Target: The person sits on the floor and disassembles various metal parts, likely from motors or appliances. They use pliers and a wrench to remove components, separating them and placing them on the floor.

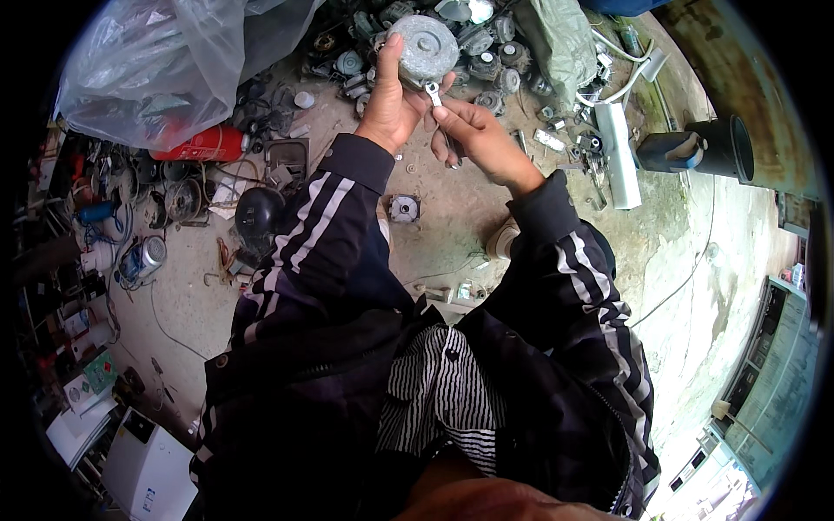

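In my left hand (391,108) is a round grey metal motor (426,48) with ring-shaped ridges on its face, my thumb lying along its left edge. My right hand (485,139) is closed around a wrench (433,92). The wrench's head meets the lower rim of the motor, though whether it sits on a bolt is too small to tell. Beneath my hands, a squarish metal motor cover (404,208) with a round centre lies on the floor.
Used motors and metal parts (486,65) are heaped ahead. A clear plastic bag (174,69) covers the far left, beside a red cylinder (207,143). A black helmet-like shell (259,213) lies left. At right are a white channel-shaped piece (622,156) and a black bucket (725,148).
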### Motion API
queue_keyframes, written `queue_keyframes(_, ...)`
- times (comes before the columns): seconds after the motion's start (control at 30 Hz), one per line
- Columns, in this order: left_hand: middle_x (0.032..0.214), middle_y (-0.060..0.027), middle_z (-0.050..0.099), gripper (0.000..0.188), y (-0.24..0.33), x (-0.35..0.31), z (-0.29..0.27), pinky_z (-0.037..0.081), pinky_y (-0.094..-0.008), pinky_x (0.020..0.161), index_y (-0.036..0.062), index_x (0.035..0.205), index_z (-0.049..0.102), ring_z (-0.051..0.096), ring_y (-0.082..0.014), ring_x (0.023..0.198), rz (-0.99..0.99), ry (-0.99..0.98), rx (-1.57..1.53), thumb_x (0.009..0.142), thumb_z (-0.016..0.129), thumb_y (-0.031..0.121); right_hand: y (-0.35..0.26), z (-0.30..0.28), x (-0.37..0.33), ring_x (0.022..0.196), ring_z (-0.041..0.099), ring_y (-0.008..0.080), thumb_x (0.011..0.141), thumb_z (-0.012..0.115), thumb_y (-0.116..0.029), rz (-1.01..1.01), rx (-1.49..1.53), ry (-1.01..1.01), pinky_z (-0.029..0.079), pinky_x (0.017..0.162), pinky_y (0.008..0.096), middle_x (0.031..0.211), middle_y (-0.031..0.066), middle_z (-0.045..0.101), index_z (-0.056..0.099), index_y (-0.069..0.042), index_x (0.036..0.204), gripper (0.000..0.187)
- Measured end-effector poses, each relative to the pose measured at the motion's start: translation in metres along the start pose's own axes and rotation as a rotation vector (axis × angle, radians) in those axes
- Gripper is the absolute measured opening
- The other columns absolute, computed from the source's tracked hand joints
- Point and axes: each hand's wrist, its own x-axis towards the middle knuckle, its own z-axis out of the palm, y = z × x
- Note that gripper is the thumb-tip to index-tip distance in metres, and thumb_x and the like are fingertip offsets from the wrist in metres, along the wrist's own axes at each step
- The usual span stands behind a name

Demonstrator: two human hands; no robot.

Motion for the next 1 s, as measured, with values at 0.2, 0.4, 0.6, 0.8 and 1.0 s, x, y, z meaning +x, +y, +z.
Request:
queue_keyframes(0.2, 0.113, -0.0088, 0.058, 0.067, 0.006, -0.004, -0.006, 0.054, -0.038, 0.081, 0.0076, 0.126, 0.048, 0.06, -0.0233, 0.099, -0.185, -0.06, -0.02, 0.084, 0.059, 0.058, -0.01, -0.015, -0.002, 0.051, 0.044, 0.0063, 0.1, 0.044, -0.033, 0.026, -0.197, -0.005, 0.035, 0.05, 0.0203, 0.061, -0.0017, 0.053, 0.057, -0.007, 0.094, 0.029)
queue_keyframes(0.4, 0.125, -0.0084, 0.054, 0.061, 0.011, 0.0, -0.001, 0.046, -0.0413, 0.093, 0.0086, 0.129, 0.044, 0.057, -0.0292, 0.114, -0.153, -0.169, -0.088, 0.091, 0.049, 0.057, -0.013, -0.031, -0.003, 0.046, 0.028, 0.0041, 0.099, 0.047, -0.03, 0.142, 0.272, 0.014, 0.028, 0.047, 0.0218, 0.055, -0.0073, 0.036, 0.053, -0.012, 0.087, 0.022)
queue_keyframes(0.6, 0.13, -0.0104, 0.048, 0.052, -0.005, 0.003, -0.005, 0.05, -0.0418, 0.086, 0.0183, 0.133, 0.031, 0.059, -0.0307, 0.111, -0.064, 0.032, 0.012, 0.093, 0.059, 0.035, -0.013, -0.035, 0.0, 0.042, 0.025, 0.0007, 0.103, 0.039, -0.024, 0.165, 0.593, 0.008, 0.024, 0.043, 0.0165, 0.052, -0.0091, 0.034, 0.055, -0.004, 0.103, 0.026)
queue_keyframes(0.8, 0.111, -0.0058, 0.06, 0.044, -0.002, 0.002, -0.008, 0.053, -0.0379, 0.074, 0.0129, 0.12, 0.053, 0.061, -0.0248, 0.1, -0.171, 0.085, -0.045, 0.085, 0.071, 0.031, -0.003, -0.032, 0.01, 0.042, 0.029, 0.0004, 0.103, 0.036, -0.023, 0.145, 0.816, -0.039, 0.031, 0.045, 0.0165, 0.056, -0.0084, 0.038, 0.053, -0.003, 0.103, 0.026)
queue_keyframes(1.0, 0.11, -0.0048, 0.062, 0.041, 0.0, 0.002, -0.009, 0.052, -0.0383, 0.076, 0.0114, 0.117, 0.057, 0.06, -0.0227, 0.1, -0.195, 0.101, -0.004, 0.085, 0.071, 0.032, 0.002, -0.034, 0.013, 0.047, 0.035, 0.0002, 0.102, 0.041, -0.024, 0.184, 1.068, -0.174, 0.038, 0.048, 0.0175, 0.062, -0.0059, 0.043, 0.054, -0.002, 0.106, 0.026)
